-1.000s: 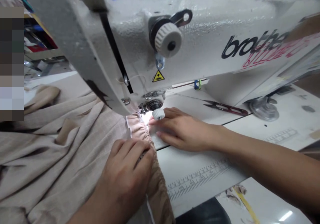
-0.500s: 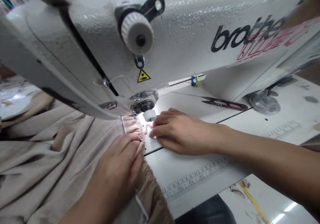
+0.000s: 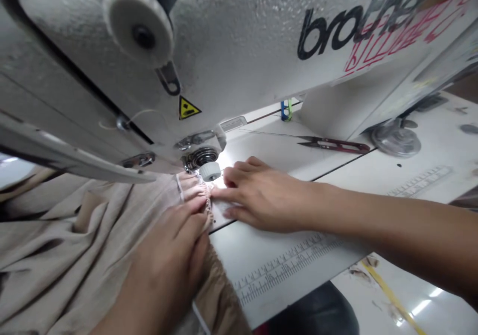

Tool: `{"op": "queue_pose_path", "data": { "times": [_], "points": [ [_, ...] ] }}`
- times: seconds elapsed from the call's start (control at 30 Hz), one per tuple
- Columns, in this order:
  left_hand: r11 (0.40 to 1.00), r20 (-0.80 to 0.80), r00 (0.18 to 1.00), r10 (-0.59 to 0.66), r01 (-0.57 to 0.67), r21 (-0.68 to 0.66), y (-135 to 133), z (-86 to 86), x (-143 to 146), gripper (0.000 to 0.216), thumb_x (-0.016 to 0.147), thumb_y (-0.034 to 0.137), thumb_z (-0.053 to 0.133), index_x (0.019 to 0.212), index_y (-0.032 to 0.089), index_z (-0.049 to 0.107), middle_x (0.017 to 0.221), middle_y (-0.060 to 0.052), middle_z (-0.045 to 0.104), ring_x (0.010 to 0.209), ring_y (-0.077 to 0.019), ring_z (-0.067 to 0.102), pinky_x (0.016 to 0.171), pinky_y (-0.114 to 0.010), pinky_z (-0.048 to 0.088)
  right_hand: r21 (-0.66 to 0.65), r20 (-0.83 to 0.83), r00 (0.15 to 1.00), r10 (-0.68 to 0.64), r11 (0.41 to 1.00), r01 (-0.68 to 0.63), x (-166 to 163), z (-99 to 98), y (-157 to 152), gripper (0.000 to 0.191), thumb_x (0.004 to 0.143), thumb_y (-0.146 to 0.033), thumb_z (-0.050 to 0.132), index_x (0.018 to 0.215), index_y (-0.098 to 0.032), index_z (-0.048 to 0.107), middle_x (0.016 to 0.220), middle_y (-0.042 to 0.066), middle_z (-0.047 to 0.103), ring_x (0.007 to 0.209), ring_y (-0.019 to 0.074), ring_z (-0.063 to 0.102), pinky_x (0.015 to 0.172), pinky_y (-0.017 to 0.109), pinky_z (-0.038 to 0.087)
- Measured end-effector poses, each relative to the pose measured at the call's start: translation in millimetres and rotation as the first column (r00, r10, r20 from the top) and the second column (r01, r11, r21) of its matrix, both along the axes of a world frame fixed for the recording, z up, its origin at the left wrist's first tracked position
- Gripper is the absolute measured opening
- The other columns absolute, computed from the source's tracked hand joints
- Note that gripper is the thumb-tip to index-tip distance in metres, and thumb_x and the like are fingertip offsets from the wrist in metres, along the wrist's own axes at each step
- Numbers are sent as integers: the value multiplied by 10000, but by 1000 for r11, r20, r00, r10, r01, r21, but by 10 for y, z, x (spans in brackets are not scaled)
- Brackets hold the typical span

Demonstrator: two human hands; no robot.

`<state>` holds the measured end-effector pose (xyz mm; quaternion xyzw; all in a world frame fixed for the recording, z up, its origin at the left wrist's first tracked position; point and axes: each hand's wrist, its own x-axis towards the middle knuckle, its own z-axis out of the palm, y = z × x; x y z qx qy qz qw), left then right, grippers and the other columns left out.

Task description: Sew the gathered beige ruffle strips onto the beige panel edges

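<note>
Red-handled snips lie between blue-and-green clips and a clear round object.

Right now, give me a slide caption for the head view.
Left hand on beige fabric, right hand at its gathered edge by a sewing machine, red-handled snips lying beyond.

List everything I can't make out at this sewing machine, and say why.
All in the head view:
Needle point: lost in the glare and dark parts around the small white knob.
Beige fabric beneath the left hand: covered by that hand.
Fabric's full extent: cut off by the left and bottom edges.
Sewing machine top: cut off by the upper edge.
Ruler figures: small and blurred.
</note>
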<state>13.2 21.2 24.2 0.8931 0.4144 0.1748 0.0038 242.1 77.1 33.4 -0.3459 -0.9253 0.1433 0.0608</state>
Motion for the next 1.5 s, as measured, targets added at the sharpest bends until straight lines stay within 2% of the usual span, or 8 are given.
{"op": "queue_pose_path", "data": {
  "times": [0.13,0.23,0.37,0.43,0.57,1.0,1.33,1.5],
  "points": [
    [988,-172,983,-65,87,126,-110,-56,25,332,977,101,396,1198,121,643,1296,-170,686,1151,-316,641,943,-472,586,-57,-156,985,-79,996,70,95,74,44,247,1015,-199,557,1151,-152,758,1211,132,696,1073,269,641,1032,472,464],
    [982,-202,975,-91,121,142,-145,-34,42,353,975,79,364,1202,89,634,1228,-191,690,1104,-332,627,914,-493,567,-47,-284,957,57,996,-73,56,13,17,361,1018,-205,561,1355,-117,657,1412,152,639,1270,291,590,1117,483,436],
    [986,-124,986,-109,123,114,-96,23,55,239,990,89,431,1083,160,639,1092,-118,722,1041,-302,634,874,-470,527,-42,-224,954,199,976,-213,15,-42,-26,356,1080,-297,508,1361,-135,655,1476,115,617,1358,290,547,1172,511,383],
    [989,-70,992,-108,115,92,-37,48,40,170,1026,209,496,1120,159,628,1099,-112,726,1068,-299,634,902,-473,509,-38,-192,959,208,975,-219,25,-26,-31,345,1087,-316,503,1341,-157,674,1478,104,615,1355,283,551,1174,504,378],
    [997,-102,994,-28,35,68,70,7,-60,561,1047,529,467,1392,91,526,1340,-190,657,1240,-352,586,1020,-537,455,-32,-157,960,232,970,-240,48,20,-30,350,1087,-348,505,1324,-168,691,1461,87,626,1325,283,569,1158,493,379],
    [998,-45,999,26,-23,66,21,-261,-110,600,1025,513,521,1433,73,522,1457,-221,605,1368,-374,524,1147,-596,367,-62,-115,978,171,982,-179,16,28,-33,349,1090,-358,495,1340,-207,685,1457,82,625,1296,275,571,1137,481,364],
    [993,-22,999,45,-42,110,365,-290,-142,653,1031,559,439,1322,7,630,1378,-269,654,1330,-411,580,1124,-610,408,-80,-22,1000,-5,997,3,-71,-67,60,428,1094,-443,448,1459,-277,597,1414,133,568,1304,305,518,1131,545,380],
    [996,-61,998,18,-13,87,253,-192,-182,707,1032,634,387,1385,52,580,1437,-242,627,1375,-388,557,1136,-606,425,-69,-92,996,-21,998,15,-26,61,-117,382,1068,-380,530,1401,-216,623,1432,135,596,1359,312,505,1162,568,357]
  ]
}}
